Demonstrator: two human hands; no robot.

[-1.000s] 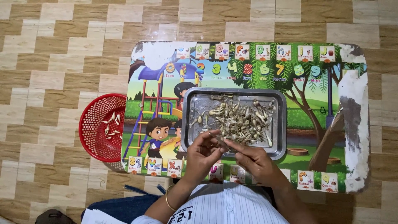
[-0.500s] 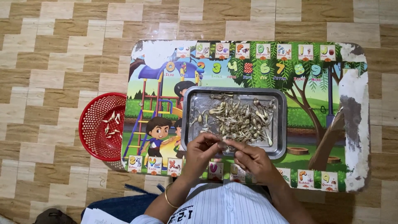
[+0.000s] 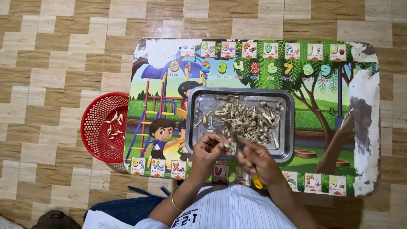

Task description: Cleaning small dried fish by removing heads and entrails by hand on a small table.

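Head view: the person sits at a low table (image 3: 364, 106) with a printed children's picture top, hands together over the near rim of a steel tray (image 3: 288, 127) holding a heap of small dried fish (image 3: 246, 118). Left hand (image 3: 207, 150) has its fingers curled and pinched on one small fish (image 3: 227, 145) just above the tray's near edge. Right hand (image 3: 256, 163) is closed around a yellow-handled knife (image 3: 254, 178), blade toward the pinched fish; the contact point is too small to tell. A red mesh basket (image 3: 104, 127) stands on the tiled floor just beside the table's left edge, with a few pale pieces in it, well apart from the hands. Risk, as judged: the blade works close to the left fingertips, so a slip off a brittle fish could nick them; trimmed pieces could also drop onto the table or the floor.
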